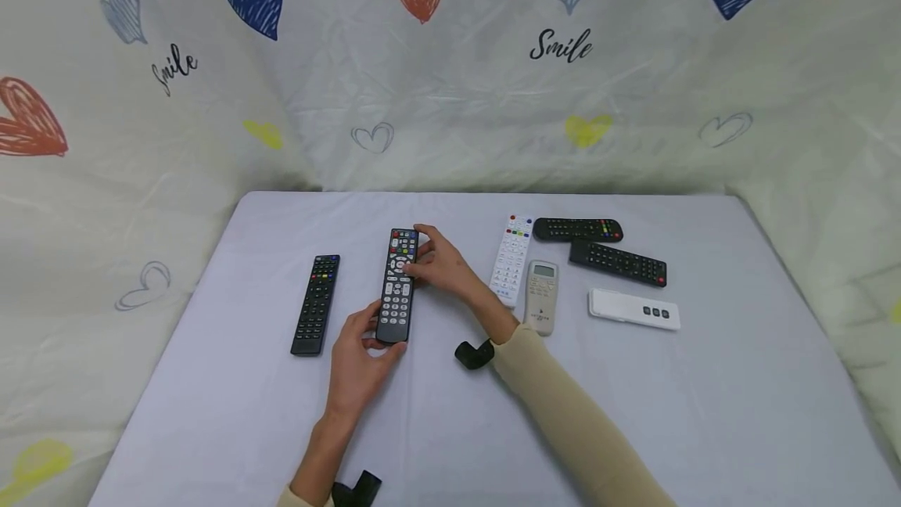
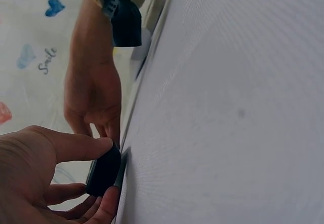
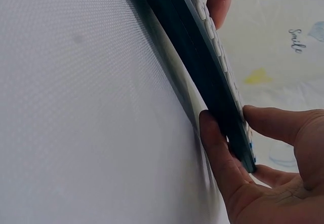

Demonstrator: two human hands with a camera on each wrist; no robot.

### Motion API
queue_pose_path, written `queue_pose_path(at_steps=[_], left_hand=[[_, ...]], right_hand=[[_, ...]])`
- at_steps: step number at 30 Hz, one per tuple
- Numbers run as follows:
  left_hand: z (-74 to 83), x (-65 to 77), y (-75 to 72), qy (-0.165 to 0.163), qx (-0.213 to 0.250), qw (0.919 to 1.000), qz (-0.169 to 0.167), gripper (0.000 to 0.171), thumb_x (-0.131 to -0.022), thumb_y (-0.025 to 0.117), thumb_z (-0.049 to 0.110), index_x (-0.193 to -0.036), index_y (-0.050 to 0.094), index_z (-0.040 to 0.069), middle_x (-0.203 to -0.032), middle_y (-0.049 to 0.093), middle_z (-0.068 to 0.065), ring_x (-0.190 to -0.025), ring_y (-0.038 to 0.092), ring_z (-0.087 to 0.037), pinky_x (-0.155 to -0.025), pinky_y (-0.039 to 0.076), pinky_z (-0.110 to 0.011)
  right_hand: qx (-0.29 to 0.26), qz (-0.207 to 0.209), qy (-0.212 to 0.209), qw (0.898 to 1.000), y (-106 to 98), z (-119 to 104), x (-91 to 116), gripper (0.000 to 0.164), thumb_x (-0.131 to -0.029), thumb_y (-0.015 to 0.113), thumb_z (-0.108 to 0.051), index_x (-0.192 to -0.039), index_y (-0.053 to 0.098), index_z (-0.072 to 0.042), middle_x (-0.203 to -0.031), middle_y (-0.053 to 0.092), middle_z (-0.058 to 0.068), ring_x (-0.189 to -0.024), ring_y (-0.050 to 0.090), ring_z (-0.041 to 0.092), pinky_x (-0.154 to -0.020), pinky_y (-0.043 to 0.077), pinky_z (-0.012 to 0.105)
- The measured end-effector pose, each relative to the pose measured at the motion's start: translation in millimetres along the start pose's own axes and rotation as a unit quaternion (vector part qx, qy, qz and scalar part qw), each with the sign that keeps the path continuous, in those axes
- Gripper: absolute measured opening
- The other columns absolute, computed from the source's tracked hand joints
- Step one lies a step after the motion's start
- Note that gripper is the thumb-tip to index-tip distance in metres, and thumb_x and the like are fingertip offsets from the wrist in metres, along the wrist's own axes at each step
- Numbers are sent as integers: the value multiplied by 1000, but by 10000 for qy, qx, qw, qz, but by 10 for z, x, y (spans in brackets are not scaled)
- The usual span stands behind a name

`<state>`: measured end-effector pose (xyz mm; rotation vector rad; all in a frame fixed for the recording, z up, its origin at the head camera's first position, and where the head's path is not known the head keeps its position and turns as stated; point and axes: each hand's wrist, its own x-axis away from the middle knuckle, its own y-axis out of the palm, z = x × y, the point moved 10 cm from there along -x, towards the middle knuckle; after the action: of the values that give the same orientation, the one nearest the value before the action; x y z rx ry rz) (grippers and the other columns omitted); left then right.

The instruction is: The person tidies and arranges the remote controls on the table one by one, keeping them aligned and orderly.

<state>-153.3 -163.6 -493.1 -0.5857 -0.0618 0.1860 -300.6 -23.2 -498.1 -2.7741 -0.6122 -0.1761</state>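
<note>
Both hands hold a dark grey remote control (image 1: 396,327) with rows of light buttons, left of the table's middle. My left hand (image 1: 355,370) grips its near end between thumb and fingers. At the far right edge, my right hand (image 1: 447,266) pinches it, thumb on the button face and fingers underneath. In the right wrist view the remote (image 3: 202,67) is tilted, with its side showing and a gap under part of it. The left wrist view shows its near end (image 2: 105,174) close to the cloth. A black remote (image 1: 316,305) lies to the left, apart from both hands.
Right of the hands lie a white remote (image 1: 511,260), a beige remote with a small screen (image 1: 541,300), two black remotes (image 1: 577,229) (image 1: 618,263) and a white remote with few buttons (image 1: 633,309). A white cloth (image 1: 232,413) covers the table; a heart-printed curtain (image 1: 464,100) hangs behind.
</note>
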Motion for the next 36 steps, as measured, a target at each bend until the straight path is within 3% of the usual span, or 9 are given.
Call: queue_pose_path(at_steps=[26, 36], left_hand=[[-101, 17, -100, -241, -156, 9996, 39, 83, -79, 87, 0, -153, 50, 7, -143, 57, -15, -118, 62, -26, -85, 59, -26], [-123, 27, -135, -345, -187, 9992, -47, 83, -80, 86, 0, -154, 48, 5, -143, 55, -17, -120, 62, -27, -87, 60, -30]], right_hand=[[223, 27, -133, 9997, 133, -52, -25, 83, -91, 78, -7, -161, 33, -12, -126, 64, 24, -110, 72, 35, -85, 62, 37], [43, 37, -137, 9999, 198, -65, -60, 82, -91, 78, -4, -160, 34, -10, -124, 63, 24, -104, 72, 34, -77, 64, 35]])
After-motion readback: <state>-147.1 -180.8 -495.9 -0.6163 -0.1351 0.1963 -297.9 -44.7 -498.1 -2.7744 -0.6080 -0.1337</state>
